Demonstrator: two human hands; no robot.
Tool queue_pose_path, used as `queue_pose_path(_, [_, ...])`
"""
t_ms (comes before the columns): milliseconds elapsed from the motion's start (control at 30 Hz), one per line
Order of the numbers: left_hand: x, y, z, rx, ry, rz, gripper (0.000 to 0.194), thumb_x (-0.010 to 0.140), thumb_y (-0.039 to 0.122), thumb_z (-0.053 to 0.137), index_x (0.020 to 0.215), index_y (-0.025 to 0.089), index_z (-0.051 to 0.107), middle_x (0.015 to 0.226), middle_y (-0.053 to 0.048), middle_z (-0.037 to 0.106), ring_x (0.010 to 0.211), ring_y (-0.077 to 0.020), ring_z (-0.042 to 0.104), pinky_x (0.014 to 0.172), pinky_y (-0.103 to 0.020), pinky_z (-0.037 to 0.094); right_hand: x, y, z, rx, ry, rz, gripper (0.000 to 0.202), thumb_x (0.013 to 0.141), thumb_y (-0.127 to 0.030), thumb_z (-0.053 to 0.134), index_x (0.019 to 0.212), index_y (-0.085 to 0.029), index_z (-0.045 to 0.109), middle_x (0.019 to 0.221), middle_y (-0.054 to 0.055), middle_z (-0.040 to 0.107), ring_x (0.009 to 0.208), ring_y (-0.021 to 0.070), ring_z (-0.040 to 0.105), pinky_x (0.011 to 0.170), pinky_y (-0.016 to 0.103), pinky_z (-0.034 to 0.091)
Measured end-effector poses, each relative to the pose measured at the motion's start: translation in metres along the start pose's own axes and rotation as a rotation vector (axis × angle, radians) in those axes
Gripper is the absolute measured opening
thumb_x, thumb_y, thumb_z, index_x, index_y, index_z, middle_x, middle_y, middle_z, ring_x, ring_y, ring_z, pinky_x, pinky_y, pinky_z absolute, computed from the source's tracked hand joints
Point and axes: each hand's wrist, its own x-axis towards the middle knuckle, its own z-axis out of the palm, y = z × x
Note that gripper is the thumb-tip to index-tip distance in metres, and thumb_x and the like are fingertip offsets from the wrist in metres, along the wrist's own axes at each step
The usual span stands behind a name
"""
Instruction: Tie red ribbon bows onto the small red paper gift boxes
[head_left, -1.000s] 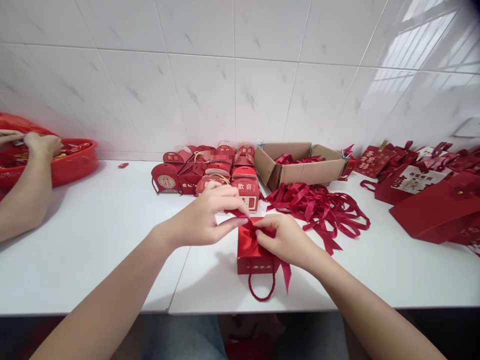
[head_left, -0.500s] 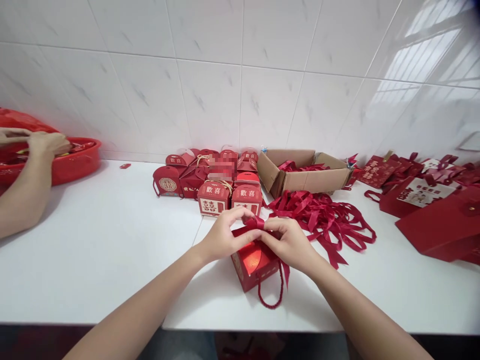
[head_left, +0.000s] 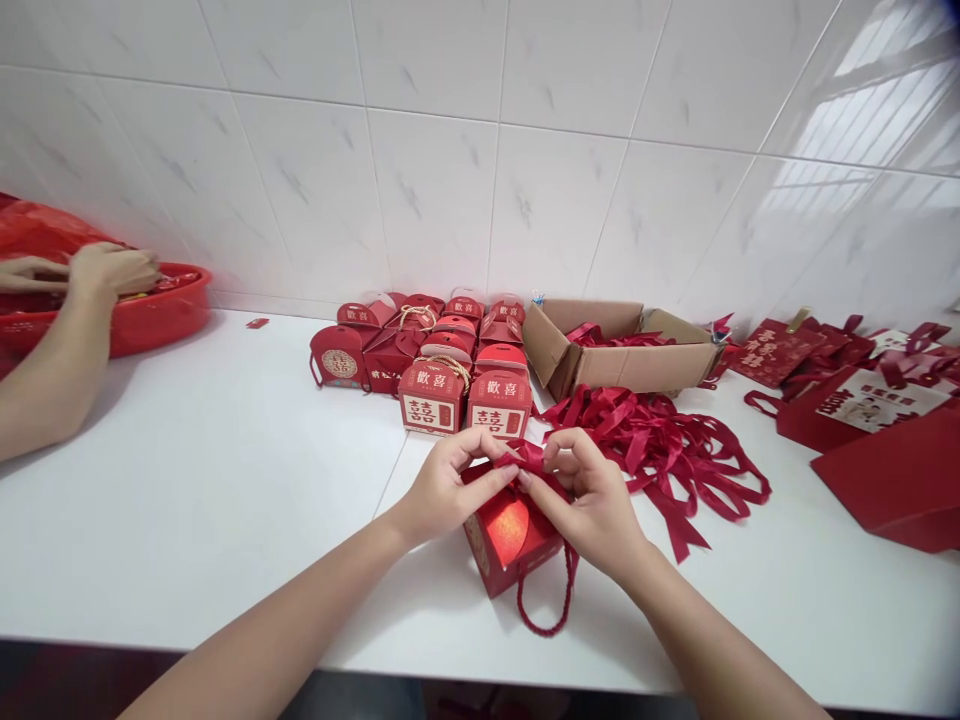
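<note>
A red gift box (head_left: 507, 540) with a dark red rope handle (head_left: 547, 625) stands at the front of the white table. Across its top, a dark red satin ribbon (head_left: 528, 457) forms a loop. My left hand (head_left: 454, 487) pinches the ribbon from the left, thumb and fingers pressed near its middle. From the other side, my right hand (head_left: 592, 500) grips the same ribbon, its thumb tip beside the left thumb. The fingers partly cover the ribbon's middle, so I cannot tell whether it is knotted.
Several red gift boxes (head_left: 433, 395) stand behind. A cardboard box (head_left: 645, 368) holds ribbons, with a loose ribbon pile (head_left: 675, 450) before it. Red bags (head_left: 892, 480) lie at right. At left, another person's hands (head_left: 112, 275) reach into a red basin (head_left: 161, 325).
My right fingers have lifted and spread a little from the ribbon's loop, while the left hand keeps its pinch. The view has shifted slightly. The other person's hand still works in the basin.
</note>
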Motion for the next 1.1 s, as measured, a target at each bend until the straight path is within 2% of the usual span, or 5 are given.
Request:
queue_pose_path(300, [-0.004, -0.003, 0.001, 0.123, -0.019, 0.091, 0.013, 0.080, 0.022, 0.063, 0.091, 0.017, 0.058, 0.089, -0.004, 0.065, 0.082, -0.0149, 0.062, 0.077, -0.028, 0.053, 0.000, -0.001, -0.005, -0.083, -0.038, -0.025, 0.008, 0.084, -0.024, 0.059, 0.089, -0.021, 0.064, 0.086, 0.004, 0.071, 0.077, 0.0176, 0.066, 0.069, 0.028, 0.051])
queue_pose_path(600, [-0.005, -0.003, 0.000, 0.219, 0.055, 0.119, 0.011, 0.080, 0.012, 0.058, 0.087, 0.020, 0.061, 0.088, -0.002, 0.068, 0.082, -0.0147, 0.064, 0.079, -0.027, 0.053, 0.002, -0.007, -0.013, -0.295, -0.122, -0.121, 0.021, 0.089, -0.031, 0.055, 0.079, -0.021, 0.070, 0.082, 0.007, 0.065, 0.072, 0.0176, 0.060, 0.064, 0.030, 0.047])
queue_pose_path(700, [-0.005, -0.002, -0.001, 0.222, 0.056, 0.122, 0.011, 0.079, 0.012, 0.058, 0.086, 0.020, 0.062, 0.086, -0.001, 0.068, 0.080, -0.0141, 0.064, 0.078, -0.026, 0.053, 0.004, -0.006, -0.015, -0.316, -0.194, -0.126, 0.022, 0.091, -0.031, 0.051, 0.082, -0.021, 0.069, 0.086, 0.008, 0.063, 0.079, 0.0185, 0.057, 0.071, 0.032, 0.047])
queue_pose_path(900, [-0.002, 0.001, 0.003, 0.087, 0.053, 0.092, 0.011, 0.079, 0.010, 0.059, 0.085, 0.019, 0.059, 0.084, -0.001, 0.066, 0.080, -0.0128, 0.064, 0.076, -0.025, 0.054, 0.007, 0.001, -0.013, -0.056, -0.324, -0.001, 0.026, 0.094, -0.034, 0.047, 0.080, -0.020, 0.063, 0.126, 0.008, 0.052, 0.119, 0.0206, 0.048, 0.103, 0.036, 0.037])
queue_pose_path(1100, [-0.002, 0.001, 0.005, 0.017, 0.084, 0.057, 0.011, 0.080, 0.012, 0.060, 0.088, 0.018, 0.056, 0.086, -0.001, 0.065, 0.082, -0.0128, 0.065, 0.077, -0.026, 0.054, 0.004, 0.001, -0.005, 0.131, -0.220, 0.161, 0.024, 0.090, -0.037, 0.054, 0.078, -0.020, 0.066, 0.129, 0.007, 0.054, 0.119, 0.0202, 0.052, 0.103, 0.033, 0.037])
